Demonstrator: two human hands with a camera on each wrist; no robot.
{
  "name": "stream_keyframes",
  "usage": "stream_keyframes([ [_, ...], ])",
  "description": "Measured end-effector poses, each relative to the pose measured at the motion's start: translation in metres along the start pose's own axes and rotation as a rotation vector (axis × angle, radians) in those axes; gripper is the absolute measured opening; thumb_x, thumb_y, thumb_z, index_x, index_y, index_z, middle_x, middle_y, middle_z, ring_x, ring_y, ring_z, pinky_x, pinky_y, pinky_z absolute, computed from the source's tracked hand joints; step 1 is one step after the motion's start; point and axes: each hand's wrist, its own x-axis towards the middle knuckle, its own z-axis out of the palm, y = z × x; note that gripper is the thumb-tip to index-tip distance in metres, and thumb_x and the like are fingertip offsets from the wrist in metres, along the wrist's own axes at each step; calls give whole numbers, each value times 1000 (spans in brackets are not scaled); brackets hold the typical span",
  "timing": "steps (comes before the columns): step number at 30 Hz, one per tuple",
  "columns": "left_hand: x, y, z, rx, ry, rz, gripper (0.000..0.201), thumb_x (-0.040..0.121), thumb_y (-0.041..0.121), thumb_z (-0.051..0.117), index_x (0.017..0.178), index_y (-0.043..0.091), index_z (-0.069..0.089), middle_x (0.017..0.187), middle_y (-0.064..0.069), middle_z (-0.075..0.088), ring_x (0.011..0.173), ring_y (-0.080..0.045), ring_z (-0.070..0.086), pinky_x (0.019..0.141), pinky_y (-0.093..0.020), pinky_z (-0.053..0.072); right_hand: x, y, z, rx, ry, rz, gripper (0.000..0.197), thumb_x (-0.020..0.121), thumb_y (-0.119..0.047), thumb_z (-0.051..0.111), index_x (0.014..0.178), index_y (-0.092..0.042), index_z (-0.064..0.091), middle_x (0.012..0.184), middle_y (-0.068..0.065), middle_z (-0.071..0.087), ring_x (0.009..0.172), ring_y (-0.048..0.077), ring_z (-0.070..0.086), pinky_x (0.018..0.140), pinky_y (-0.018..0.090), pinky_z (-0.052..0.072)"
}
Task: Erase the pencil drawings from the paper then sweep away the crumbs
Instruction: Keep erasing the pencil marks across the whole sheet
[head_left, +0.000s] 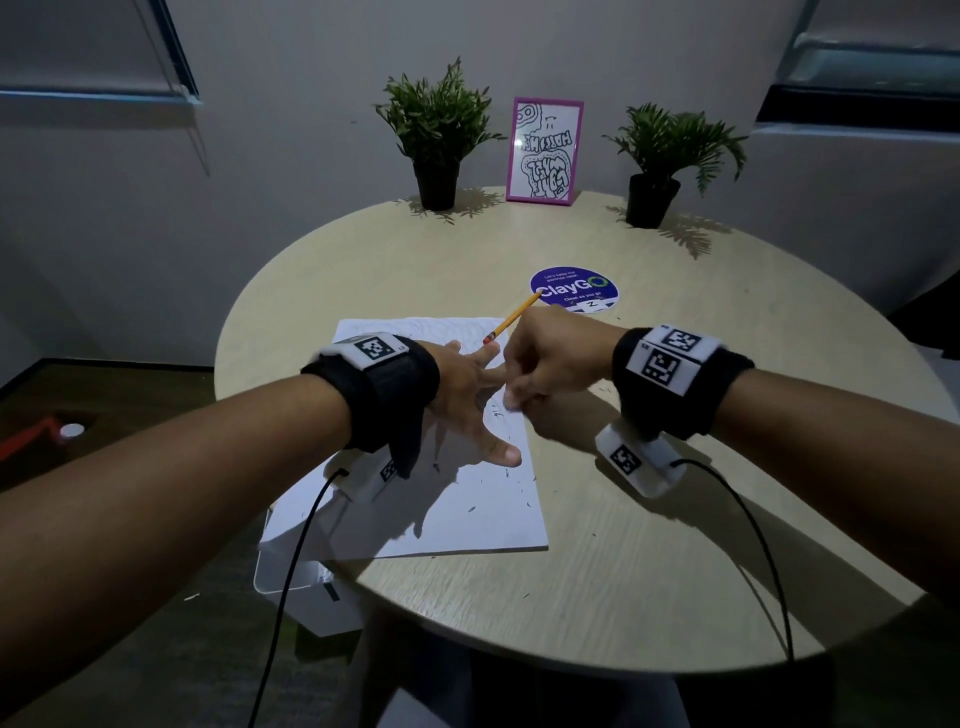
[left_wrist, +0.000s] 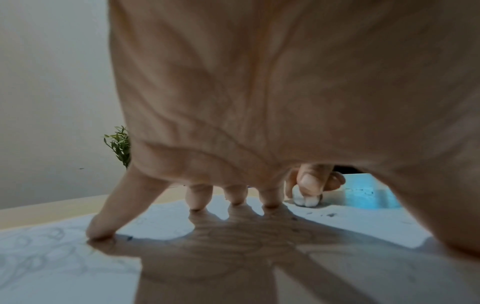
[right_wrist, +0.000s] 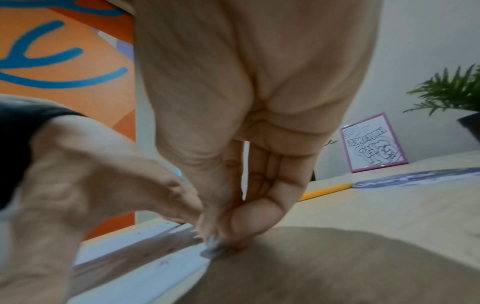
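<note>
— Rubbing at the right edge of the paper (head_left: 467, 499)?
— Yes. The sheet is pinned by the left hand (head_left: 467, 395), fingers splayed flat; an eraser (left_wrist: 306, 200), probably, is pinched by the right hand (head_left: 550, 364). Short strokes are advised.

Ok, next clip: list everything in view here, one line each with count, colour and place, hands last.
table: one, round, light wood, fills the middle
paper: one white sheet, near left of the table, faint pencil lines at its far end
crumbs: many, dark, scattered on the paper's right part
eraser: one, white, on the paper under the right fingertips
pencil: one, yellow, beyond the hands, reaching the sticker
sticker: one, round, purple, far centre
potted plants: two, green in black pots, back edge
picture frame: one, pink, between the plants
white box: one, below the table's left edge
left hand: fingers spread, pressing the paper
right hand: pinches the eraser
</note>
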Motion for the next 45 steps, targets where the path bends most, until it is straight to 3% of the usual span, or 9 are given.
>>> stream_keyframes([
  [7, -8, 3, -1, -9, 5, 13, 103, 69, 87, 55, 151, 55, 2, 163, 12, -22, 152, -33, -11, 118, -61, 9, -13, -13, 2, 46, -195, -66, 17, 81, -16, 82, 68, -16, 72, 57, -16, 67, 56, -5, 60, 59, 9, 42],
  [12, -5, 4, -1, 48, 1, 0, 114, 68, 89, 51, 152, 49, -14, 162, 11, -26, 152, -36, -9, 116, -63, 14, 1, 4, -1, 59, 36, 31, 21, 78, -26, 85, 63, -18, 71, 67, 1, 73, 62, 10, 66, 70, 35, 55],
  [16, -4, 3, 0, 18, 4, 12, 111, 68, 88, 54, 152, 52, -9, 163, 9, -25, 151, -37, -11, 117, -62, 11, -10, -10, 0, 105, -221, -30, 14, 81, -18, 83, 70, -13, 75, 70, 1, 75, 59, 0, 65, 63, 15, 49],
  [21, -4, 1, 2, 22, 5, 7, 115, 70, 88, 52, 152, 48, -16, 162, 11, -27, 151, -36, -11, 116, -63, 12, 5, 1, -5, 24, 9, 51, 20, 77, -25, 85, 64, -18, 72, 67, -1, 74, 61, 6, 66, 70, 33, 56],
  [27, -3, 2, 3, 8, 19, 21, 108, 70, 86, 55, 152, 52, -6, 163, 8, -25, 151, -38, -12, 116, -63, 12, -10, -13, 0, 63, -192, -27, 16, 80, -19, 83, 70, -11, 74, 57, -10, 68, 54, 0, 60, 58, 11, 44],
  [31, -2, 2, 5, 23, 35, 16, 111, 71, 86, 53, 154, 46, -9, 163, 9, -25, 151, -38, -10, 116, -63, 13, -5, -1, 1, 52, 9, 2, 20, 81, -23, 83, 66, -14, 73, 62, -6, 71, 56, 1, 62, 61, 18, 44],
  [35, -6, 4, 1, 35, 8, 4, 120, 69, 85, 58, 153, 44, -18, 163, 5, -26, 151, -37, -13, 117, -61, 10, -23, -10, 4, 52, -230, -35, 22, 82, -24, 83, 70, -10, 72, 59, -9, 69, 55, 3, 63, 58, 11, 43],
  [40, -4, 3, 0, 59, -14, -5, 125, 64, 89, 57, 153, 44, -19, 162, 5, -28, 151, -37, -13, 117, -62, 11, -20, -1, 3, 58, -40, -41, 20, 83, -25, 81, 69, -13, 72, 62, -9, 71, 58, 2, 64, 62, 21, 47],
  [45, -4, 3, 1, 44, -8, -3, 128, 63, 87, 60, 152, 43, -22, 162, 5, -28, 151, -37, -14, 117, -63, 9, -30, -5, 2, 89, -259, -76, 19, 82, -25, 82, 74, -10, 74, 63, -7, 71, 56, 4, 63, 60, 13, 45],
])
